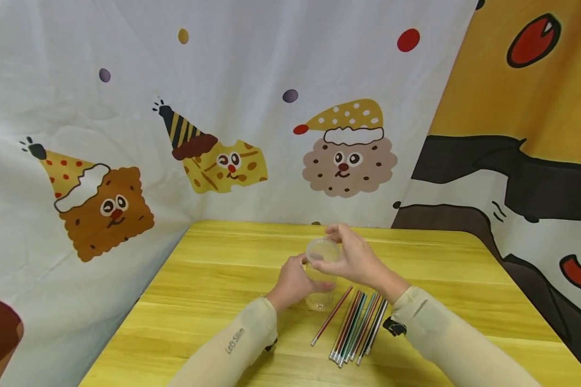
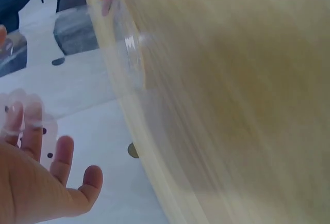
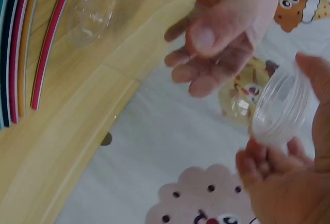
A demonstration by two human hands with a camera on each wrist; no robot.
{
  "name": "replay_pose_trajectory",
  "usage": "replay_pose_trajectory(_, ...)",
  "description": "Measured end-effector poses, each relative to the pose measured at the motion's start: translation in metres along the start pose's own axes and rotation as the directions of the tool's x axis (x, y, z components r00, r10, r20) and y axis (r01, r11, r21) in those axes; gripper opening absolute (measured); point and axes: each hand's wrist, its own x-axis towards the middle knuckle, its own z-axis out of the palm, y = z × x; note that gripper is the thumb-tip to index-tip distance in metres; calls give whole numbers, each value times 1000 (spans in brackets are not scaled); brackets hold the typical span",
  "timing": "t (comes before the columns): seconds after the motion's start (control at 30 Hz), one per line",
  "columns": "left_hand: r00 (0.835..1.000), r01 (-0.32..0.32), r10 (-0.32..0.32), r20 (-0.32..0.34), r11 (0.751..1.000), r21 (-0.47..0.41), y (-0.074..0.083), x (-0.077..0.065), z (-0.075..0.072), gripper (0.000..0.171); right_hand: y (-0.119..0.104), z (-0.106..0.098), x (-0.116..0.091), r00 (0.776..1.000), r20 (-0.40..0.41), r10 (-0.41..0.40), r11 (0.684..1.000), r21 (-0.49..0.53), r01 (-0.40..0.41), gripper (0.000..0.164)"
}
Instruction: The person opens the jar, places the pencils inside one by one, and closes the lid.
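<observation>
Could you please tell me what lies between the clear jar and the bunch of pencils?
A single red pencil lies between the clear jar and the bunch of pencils; the head and right wrist views show it.

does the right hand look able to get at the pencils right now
Probably not yet: the right hand holds the clear lid, which occupies its grip, though the pencils lie close by with nothing on top.
</observation>
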Motion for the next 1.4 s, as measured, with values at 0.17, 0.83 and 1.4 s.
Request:
replay_pose_trajectory(0.17, 1000, 19, -18, 25, 1000, -8, -3, 1, -3, 80, 12, -11, 7, 986, 147, -82, 989, 135, 62, 64)
replay_pose_trajectory(0.83, 1000, 14, -14, 1, 999, 50, -4, -1, 0, 77, -7, -14, 2, 984, 139, -108, 968, -209, 136, 82)
replay_pose_trajectory(1.4, 1000, -12, 12, 5, 998, 58, -3, 0, -1, 77, -10, -13, 6, 977, 191, -100, 978, -161, 131, 82)
